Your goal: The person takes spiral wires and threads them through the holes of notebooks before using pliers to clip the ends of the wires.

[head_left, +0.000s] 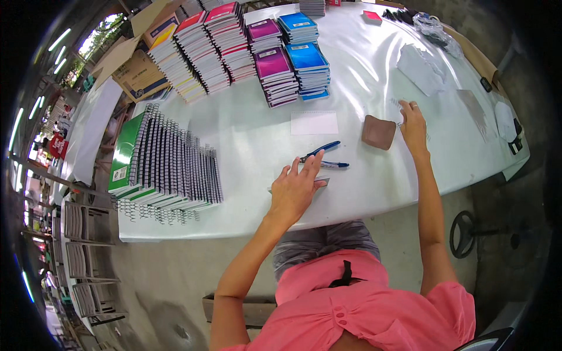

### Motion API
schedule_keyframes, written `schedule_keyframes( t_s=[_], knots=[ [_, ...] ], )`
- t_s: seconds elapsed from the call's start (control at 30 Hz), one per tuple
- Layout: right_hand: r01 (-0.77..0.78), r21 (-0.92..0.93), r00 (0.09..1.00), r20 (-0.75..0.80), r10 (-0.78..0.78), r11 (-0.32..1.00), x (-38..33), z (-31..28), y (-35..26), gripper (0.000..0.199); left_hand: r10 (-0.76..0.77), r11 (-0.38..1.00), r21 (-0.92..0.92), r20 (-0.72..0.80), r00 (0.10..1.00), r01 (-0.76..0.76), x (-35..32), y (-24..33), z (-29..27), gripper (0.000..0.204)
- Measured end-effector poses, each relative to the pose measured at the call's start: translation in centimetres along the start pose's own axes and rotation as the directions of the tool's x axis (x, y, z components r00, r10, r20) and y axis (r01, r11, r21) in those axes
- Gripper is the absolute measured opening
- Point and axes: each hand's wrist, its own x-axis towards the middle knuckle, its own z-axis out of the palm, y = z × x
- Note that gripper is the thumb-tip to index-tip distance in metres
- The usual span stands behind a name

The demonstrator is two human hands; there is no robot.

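Observation:
My left hand [295, 188] is open, fingers spread, over the near part of the white-covered table [246, 205]. Beneath it a small flat greyish piece [320, 182] peeks out; most of it is hidden. Just beyond the fingertips lie pliers with blue handles [332, 164], spread apart. Farther right, the curled fingers of my right hand [414, 126] close on a thin wire coil [395, 105], partly covered by the hand. Left of that hand sits a brown, rounded-square block [379, 132]. A small white sheet with a punched top edge [314, 123] lies beyond the pliers.
Green spiral notebooks [126, 152] are stacked at left. Purple notebooks [273, 61], blue ones [306, 55] and red ones [222, 14] stand in piles at the back, beside a cardboard box [139, 75]. Clear plastic [421, 67] and a grey flat piece [473, 111] lie right.

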Motion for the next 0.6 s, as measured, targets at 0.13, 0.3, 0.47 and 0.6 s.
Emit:
schedule_keyframes(
  t_s=[0.13, 0.3, 0.47, 0.6],
  knots=[
    [0.055, 0.563, 0.937, 0.256, -0.238, 0.824, -0.8, -4.2, -11.3, 0.030, -0.008, 1.000, 0.027, 0.025, 1.000, 0.007, -0.2, -0.5, 0.7, 0.058],
    [-0.219, 0.684, 0.845, 0.489, -0.215, 0.695, -4.6, -3.1, -15.7, 0.023, -0.005, 1.000, 0.012, 0.054, 0.999, 0.005, 0.2, -0.6, 0.9, 0.055],
    [-0.260, 0.681, 0.816, 0.534, -0.221, 0.684, -5.2, -2.4, -15.1, 0.020, -0.017, 1.000, 0.010, 0.073, 0.997, 0.017, 0.5, -0.4, 0.3, 0.053],
    [-0.284, 0.667, 0.793, 0.567, -0.222, 0.689, -5.2, -2.6, -14.8, 0.018, -0.010, 1.000, -0.005, 0.058, 0.998, 0.011, 0.5, -0.6, 0.4, 0.053]
  ],
)
